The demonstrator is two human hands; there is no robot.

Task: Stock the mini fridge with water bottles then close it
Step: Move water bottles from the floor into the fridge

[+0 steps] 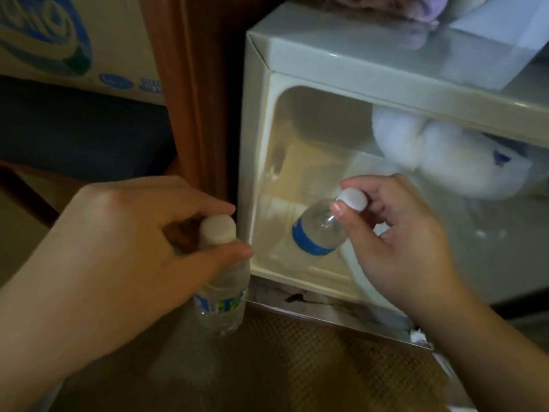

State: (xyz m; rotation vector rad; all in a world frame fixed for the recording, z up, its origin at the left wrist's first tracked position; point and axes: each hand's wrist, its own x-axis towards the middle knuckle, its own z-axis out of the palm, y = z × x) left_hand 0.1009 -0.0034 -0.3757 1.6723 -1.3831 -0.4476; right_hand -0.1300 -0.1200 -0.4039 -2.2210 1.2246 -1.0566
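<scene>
- Nearest, at 6 o'clock, lies a brown floor mat [297, 361] with a fine grid pattern; both forearms reach in over it from the bottom corners.
- At 8 o'clock the left hand [133, 242] has thumb and fingers curled round the neck of an upright water bottle [221, 295]. Its white cap shows between the fingers, and its blue and green label sits below the hand.
- This bottle stands outside the fridge, just beside the lower left corner of the opening.
- At 4 o'clock the right hand [398, 233] pinches the white cap of a second water bottle [319, 230] between thumb and fingertips.
- The second bottle is tilted, with its base pointing into the fridge and its blue label band toward the left wall. I cannot tell whether it touches the fridge floor.
- The two hands are apart, one on each side of the fridge's left edge.
- The mini fridge [326, 52] fills the space from the centre to 2 o'clock; it is white, the door is open and the pale inside is visible.
- On a clear shelf inside, at 3 o'clock, sits a soft white bundle [439, 156] with a small blue mark; what it is I cannot tell.
- A wooden post [193, 99] rises at 11 o'clock, touching the fridge's left side.
- Farther off at 10 o'clock is a cardboard box [74, 40] with blue print, above something dark.
- On the fridge top at 1 o'clock lies purple cloth [416, 10].
</scene>
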